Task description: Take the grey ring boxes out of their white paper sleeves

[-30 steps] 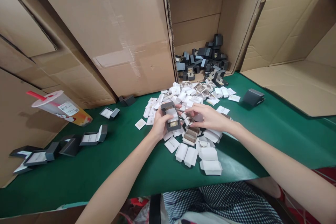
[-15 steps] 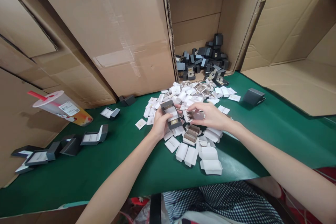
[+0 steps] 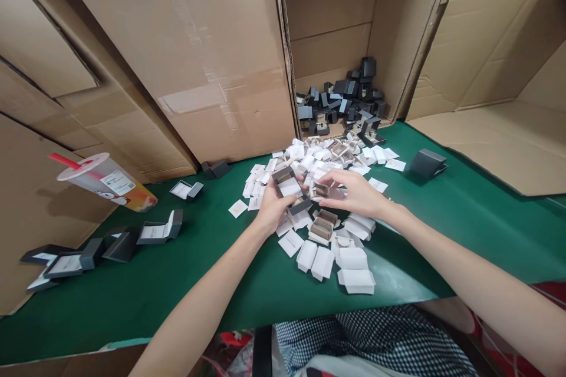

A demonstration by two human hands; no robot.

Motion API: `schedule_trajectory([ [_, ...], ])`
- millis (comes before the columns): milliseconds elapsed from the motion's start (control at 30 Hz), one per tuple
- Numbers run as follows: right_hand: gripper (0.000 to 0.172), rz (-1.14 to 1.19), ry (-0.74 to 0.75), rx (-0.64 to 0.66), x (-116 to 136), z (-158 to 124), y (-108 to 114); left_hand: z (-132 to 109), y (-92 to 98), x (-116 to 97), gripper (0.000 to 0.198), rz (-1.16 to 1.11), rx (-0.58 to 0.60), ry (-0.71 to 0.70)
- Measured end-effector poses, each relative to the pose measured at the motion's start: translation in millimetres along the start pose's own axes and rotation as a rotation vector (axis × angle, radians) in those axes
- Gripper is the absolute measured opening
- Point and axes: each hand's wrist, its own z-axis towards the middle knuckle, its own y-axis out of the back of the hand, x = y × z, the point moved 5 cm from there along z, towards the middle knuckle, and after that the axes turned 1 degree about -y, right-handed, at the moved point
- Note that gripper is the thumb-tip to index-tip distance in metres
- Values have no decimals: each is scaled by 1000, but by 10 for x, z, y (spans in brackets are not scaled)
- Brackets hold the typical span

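Observation:
My left hand (image 3: 270,210) grips an open dark grey hinged box (image 3: 292,191) with a white lining, held just above the green table (image 3: 177,283). My right hand (image 3: 358,194) is closed, pinching a small beige insert (image 3: 326,190) right beside the box's open base. Both hands hover over a heap of small white inserts and cards (image 3: 318,165) spread across the middle of the table. More white pieces (image 3: 349,268) lie near the front edge.
Several open grey boxes (image 3: 152,231) lie at the left, next to a tipped drink cup with a red straw (image 3: 106,181). A carton at the back holds a pile of grey boxes (image 3: 342,100). One shut grey box (image 3: 427,162) rests at the right. Cardboard walls surround the table.
My right hand lifted a small beige insert out of the pile and moved it up and left towards the box. My left hand tilted the grey box slightly.

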Motion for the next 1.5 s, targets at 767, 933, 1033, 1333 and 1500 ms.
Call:
schedule_trajectory([
  [767,36,-368,-27,-48,-107,-8,69,-65,-46,0,42,-70,11,110],
  [933,34,-333,-12,-55,-86,6,56,-73,-55,13,45,-53,-1,99],
  [1033,32,-327,11,-48,-77,20,53,-64,-51,31,45,-73,-15,92],
  [1333,34,-320,8,-78,-9,13,116,-58,-36,13,42,-74,-9,79],
  [1500,28,-275,-5,-115,6,9,157,-73,-51,-27,32,-127,-16,121],
])
